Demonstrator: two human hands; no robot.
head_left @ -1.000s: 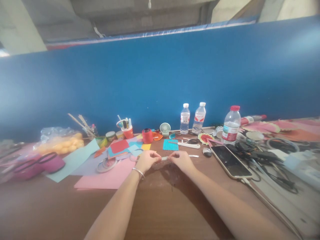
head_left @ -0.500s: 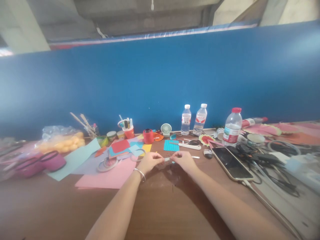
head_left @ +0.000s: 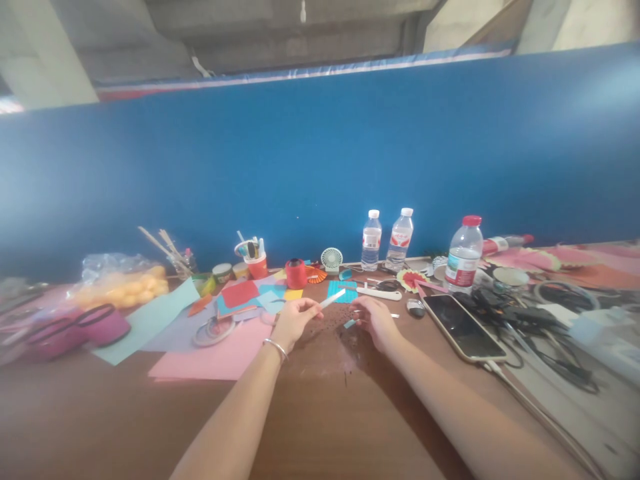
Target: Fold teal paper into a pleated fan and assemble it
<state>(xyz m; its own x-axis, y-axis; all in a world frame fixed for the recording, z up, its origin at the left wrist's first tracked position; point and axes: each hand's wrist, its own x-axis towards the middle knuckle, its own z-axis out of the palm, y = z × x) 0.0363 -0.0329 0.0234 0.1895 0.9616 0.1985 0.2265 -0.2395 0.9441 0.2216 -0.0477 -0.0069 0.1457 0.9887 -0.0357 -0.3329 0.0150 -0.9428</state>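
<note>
My left hand (head_left: pixel 296 323) is closed in a pinch on a narrow whitish strip (head_left: pixel 333 299). The strip points up and to the right, over the front of a pleated blue paper (head_left: pixel 342 291). Across a small gap, my right hand (head_left: pixel 374 320) has its fingers curled. A small light-blue piece (head_left: pixel 350 324) shows at its fingertips and seems held between them; its kind is too small to make out. Behind my right hand lies a white-handled cutter (head_left: pixel 377 292). A short whitish piece (head_left: pixel 395 315) lies by its side.
Coloured papers (head_left: pixel 210 350) and tape rolls (head_left: pixel 214 331) lie left. A red roll (head_left: pixel 295 273), small fan (head_left: pixel 331 259) and clear bottles (head_left: pixel 371 241) stand at the back. To the right are a phone (head_left: pixel 465 327), cables (head_left: pixel 540 333) and a red-capped bottle (head_left: pixel 465 257).
My hands have moved apart. The whitish strip, earlier between both hands, now rises from my left hand alone. My right hand has shifted right, its fingers more curled, the light-blue piece moving slightly with it.
</note>
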